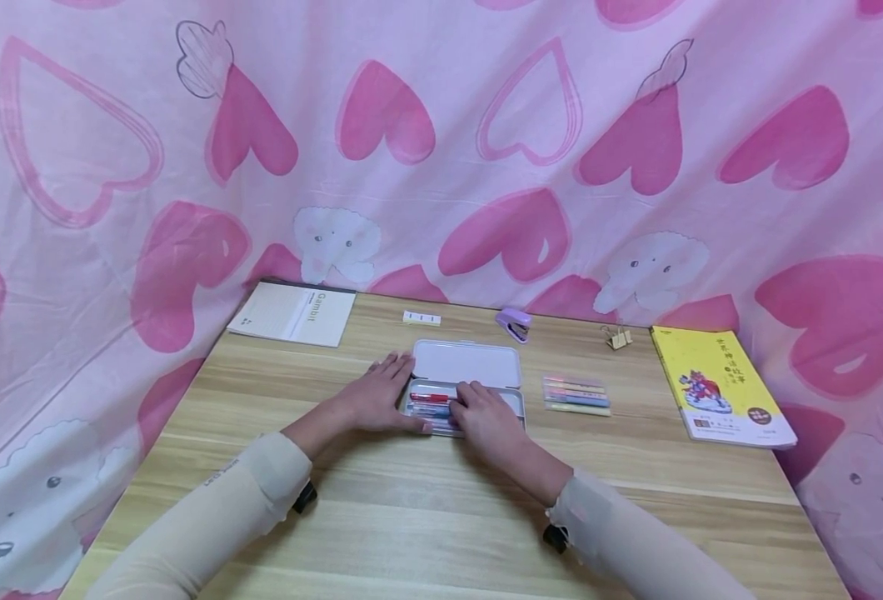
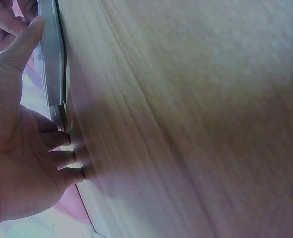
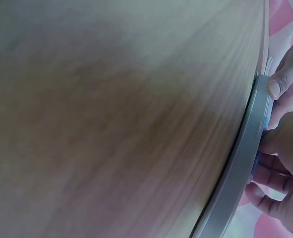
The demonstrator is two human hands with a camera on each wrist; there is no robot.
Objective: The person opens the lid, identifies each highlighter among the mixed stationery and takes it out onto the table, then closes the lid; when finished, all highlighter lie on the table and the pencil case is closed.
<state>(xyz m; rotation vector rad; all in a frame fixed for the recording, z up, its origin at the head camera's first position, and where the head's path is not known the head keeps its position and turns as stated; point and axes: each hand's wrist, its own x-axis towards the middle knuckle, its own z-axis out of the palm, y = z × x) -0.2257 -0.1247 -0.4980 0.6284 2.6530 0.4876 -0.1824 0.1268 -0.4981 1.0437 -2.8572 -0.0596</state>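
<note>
An open pencil case [image 1: 512, 404] lies mid-table, its lid [image 1: 466, 363] folded back away from the person. Inside are a red pen [image 1: 430, 398] and several bluish pens [image 1: 428, 411], partly covered by the hands. My left hand [image 1: 374, 398] rests at the case's left side with fingers extended. Its thumb lies along the front rim, and in the left wrist view its other fingertips touch the table. My right hand [image 1: 486, 421] reaches into the case with curled fingers, gripping the right end of a pen. A dark blue bit shows by those fingers in the right wrist view.
Right of the case lies a clear pack of coloured pens [image 1: 576, 395]. Behind are a white label strip [image 1: 421, 318], a purple stapler [image 1: 515, 323] and a gold binder clip [image 1: 618, 337]. A notebook [image 1: 291, 314] lies back left; a yellow book [image 1: 719, 383] lies right. A heart-patterned curtain [image 1: 411, 183] surrounds the table.
</note>
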